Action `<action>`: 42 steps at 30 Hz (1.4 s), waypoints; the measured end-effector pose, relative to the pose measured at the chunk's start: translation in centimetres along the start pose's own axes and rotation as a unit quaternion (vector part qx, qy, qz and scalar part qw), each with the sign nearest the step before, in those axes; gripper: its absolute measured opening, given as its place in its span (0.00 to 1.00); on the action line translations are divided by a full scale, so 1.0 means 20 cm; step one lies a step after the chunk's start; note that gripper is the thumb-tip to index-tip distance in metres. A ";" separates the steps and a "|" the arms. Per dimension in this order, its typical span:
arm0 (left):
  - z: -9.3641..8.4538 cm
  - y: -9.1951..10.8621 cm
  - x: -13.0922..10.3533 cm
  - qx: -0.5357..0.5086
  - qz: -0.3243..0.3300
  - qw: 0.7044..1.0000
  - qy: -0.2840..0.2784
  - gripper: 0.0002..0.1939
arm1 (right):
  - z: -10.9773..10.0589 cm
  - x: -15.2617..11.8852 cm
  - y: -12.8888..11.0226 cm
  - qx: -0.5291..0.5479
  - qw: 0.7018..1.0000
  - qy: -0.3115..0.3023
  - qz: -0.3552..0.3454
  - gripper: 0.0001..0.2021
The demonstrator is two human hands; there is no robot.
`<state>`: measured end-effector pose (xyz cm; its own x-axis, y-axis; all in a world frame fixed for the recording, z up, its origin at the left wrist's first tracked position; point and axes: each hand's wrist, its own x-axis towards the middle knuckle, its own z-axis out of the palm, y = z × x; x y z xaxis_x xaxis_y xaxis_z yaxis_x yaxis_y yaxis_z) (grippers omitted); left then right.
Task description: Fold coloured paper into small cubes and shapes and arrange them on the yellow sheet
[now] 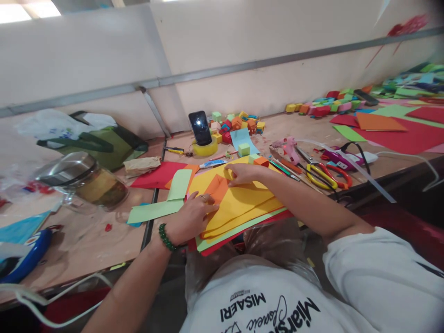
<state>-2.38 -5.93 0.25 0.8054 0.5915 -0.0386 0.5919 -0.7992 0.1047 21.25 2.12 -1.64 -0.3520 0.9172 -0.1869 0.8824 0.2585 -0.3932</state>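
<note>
A small orange paper piece (218, 186) lies folded on a stack of yellow sheets (243, 201) at the table's near edge. My left hand (190, 218), with a ring and a green bead bracelet, presses down on the orange piece's near side. My right hand (243, 173) pinches the orange piece's far edge with its fingertips. Under the yellow sheets lie a green sheet and a red sheet (239, 231).
Green paper strips (163, 203) and red paper (156, 175) lie to the left. Behind are a phone (200, 127) propped on a tape roll, coloured paper cubes (239, 124), a pink glue gun (287, 148), scissors (326, 175), a glass jar (93, 182) and a green bag (100, 141).
</note>
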 end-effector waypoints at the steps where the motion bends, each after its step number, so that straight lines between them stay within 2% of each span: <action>1: -0.01 0.00 0.00 0.002 -0.004 1.000 -0.005 0.19 | 0.00 0.01 0.02 0.011 1.000 -0.001 0.001 0.32; 3: -0.02 0.00 0.01 0.002 -0.006 1.000 -0.011 0.19 | 0.00 0.01 0.04 0.024 1.000 0.000 -0.004 0.26; 7: -0.04 -0.06 0.07 -0.036 -0.010 0.999 -0.008 0.14 | 0.01 0.01 0.03 0.007 0.999 0.039 -0.006 0.23; 9: -0.02 -0.12 0.13 -0.045 -0.083 0.995 0.033 0.14 | 0.02 0.01 0.01 -0.001 0.998 0.062 0.000 0.21; 11: 0.00 -0.16 0.20 -0.055 -0.170 0.980 0.089 0.18 | 0.03 0.00 -0.01 -0.004 0.997 0.081 0.003 0.19; 12: 0.02 -0.18 0.23 -0.075 -0.195 0.973 0.101 0.20 | 0.04 0.00 -0.02 -0.005 0.996 0.090 0.002 0.18; 15: 0.05 -0.20 0.29 -0.183 -0.214 0.957 0.076 0.17 | 0.05 -0.02 -0.04 -0.007 0.993 0.115 -0.005 0.18; 18: 0.07 -0.20 0.29 -0.236 -0.208 0.946 0.079 0.07 | 0.07 -0.02 -0.03 -0.008 0.981 0.187 -0.056 0.16; 21: 0.09 -0.20 0.27 -0.231 -0.215 0.941 0.121 0.07 | 0.08 -0.02 -0.02 0.007 0.950 0.266 -0.161 0.13; 23: 0.10 -0.21 0.26 -0.245 -0.216 0.933 0.151 0.11 | 0.08 -0.03 -0.03 0.022 0.939 0.252 -0.234 0.14; 25: 0.11 -0.22 0.26 -0.282 -0.210 0.923 0.155 0.18 | 0.08 -0.05 -0.04 0.030 0.940 0.184 -0.287 0.16; 28: 0.12 -0.23 0.26 -0.343 -0.195 0.910 0.128 0.28 | 0.06 -0.07 -0.06 0.038 0.947 0.075 -0.311 0.17; 30: 0.12 -0.23 0.26 -0.370 -0.189 0.901 0.128 0.31 | 0.06 -0.08 -0.07 0.048 0.948 0.046 -0.312 0.15; 35: 0.09 -0.22 0.24 -0.434 -0.159 0.873 0.155 0.34 | 0.06 -0.08 -0.07 0.090 0.941 0.072 -0.317 0.03; 39: 0.09 -0.23 0.23 -0.456 -0.148 0.855 0.197 0.33 | 0.07 -0.08 -0.05 0.098 0.929 0.136 -0.331 0.11; 42: 0.10 -0.24 0.24 -0.435 -0.154 0.850 0.253 0.32 | 0.07 -0.08 -0.04 0.087 0.932 0.147 -0.321 0.15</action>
<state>-1.34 0.62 -2.37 0.3700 0.9046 0.2116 0.3480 -0.3461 0.8713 20.60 0.08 -2.37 -0.6664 0.6410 0.3808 0.4475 0.7524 -0.4834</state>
